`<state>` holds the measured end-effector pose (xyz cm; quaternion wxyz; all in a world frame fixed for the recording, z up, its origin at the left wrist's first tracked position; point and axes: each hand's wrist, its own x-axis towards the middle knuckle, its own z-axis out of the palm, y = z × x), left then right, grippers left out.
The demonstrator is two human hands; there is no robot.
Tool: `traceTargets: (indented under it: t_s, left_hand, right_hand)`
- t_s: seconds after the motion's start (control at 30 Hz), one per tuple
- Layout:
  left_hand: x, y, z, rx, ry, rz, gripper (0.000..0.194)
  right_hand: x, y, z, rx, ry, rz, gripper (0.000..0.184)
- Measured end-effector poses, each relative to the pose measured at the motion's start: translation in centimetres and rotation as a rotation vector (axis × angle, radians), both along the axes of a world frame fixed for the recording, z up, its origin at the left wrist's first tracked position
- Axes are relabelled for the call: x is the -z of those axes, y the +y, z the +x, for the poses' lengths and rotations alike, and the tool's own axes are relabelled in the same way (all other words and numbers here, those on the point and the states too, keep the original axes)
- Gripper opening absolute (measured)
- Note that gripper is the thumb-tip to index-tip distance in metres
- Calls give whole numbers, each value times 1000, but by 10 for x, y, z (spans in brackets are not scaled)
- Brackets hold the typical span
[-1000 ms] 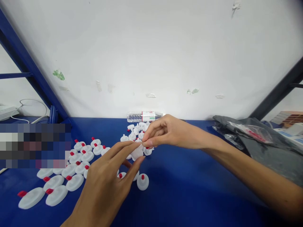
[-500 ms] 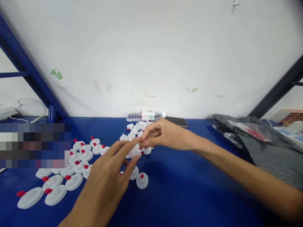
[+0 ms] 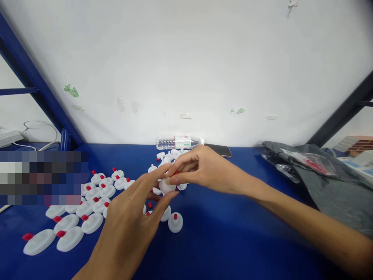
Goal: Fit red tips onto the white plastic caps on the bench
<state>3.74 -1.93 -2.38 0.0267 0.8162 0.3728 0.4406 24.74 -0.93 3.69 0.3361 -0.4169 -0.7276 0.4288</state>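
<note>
One white cap [image 3: 167, 188], left hand [image 3: 126, 212], fingers clasped around it, right hand [image 3: 211, 171] seemingly pinching its top

Head view — forward, down over table [image 3: 227, 233]

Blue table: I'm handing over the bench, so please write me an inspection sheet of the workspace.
Surface: blue table, no spills seen
Job's things: red-tipped discs, spread mostly at left; loose white parts heaped by the bottle
Clutter: bottle on its side, phone beside it; grey bag at right, clear bags by it
Hands: left hand round a white piece, right hand pinching at its top
Cables: white cable, far left
Surroundings: white wall with scraps stuck on; area at left blurred out
</note>
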Motion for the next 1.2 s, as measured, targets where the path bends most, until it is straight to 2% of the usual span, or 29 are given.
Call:
traceTargets:
  t_s: [0.17, 0.33, 0.4, 0.5, 0.6, 0.8, 0.9, 1.0, 1.13, 1.2]
  left_hand:
    - [-4, -3, 0, -4, -13, -58, 49]
    - [-11, -6, 0, -79, -26, -42, 34]
    - [-11, -7, 0, -81, -25, -35, 29]
    - [-11, -8, -1, -69, -19, -27, 27]
    - [-12, -8, -1, -59, -14, -25, 26]
    - [-13, -7, 2, -42, -12, -16, 23]
    - [-13, -7, 2, -46, -12, -23, 22]
    - [-13, -8, 1, -53, -19, -15, 21]
    - [-13, -9, 0, -43, -2, -14, 20]
    - [-13, -9, -1, -33, 2, -12, 19]
  right_hand:
    - [-5, 2, 12, 24, -212, 64, 13]
    - [0, 6, 43, 140, -746, 50, 9]
    - [8, 8, 52, 186, -842, 62, 15]
    - [20, 11, 58, 199, -863, 25, 23]
    - [24, 13, 60, 205, -879, -41, 19]
    - [18, 15, 57, 212, -968, -99, 21]
    - [8, 14, 48, 242, -1040, -42, 19]
    - [2, 13, 35, 303, -1062, 83, 27]
    - [15, 12, 13, 316, -1031, 200, 43]
    - [25, 12, 4, 306, -1040, 221, 42]
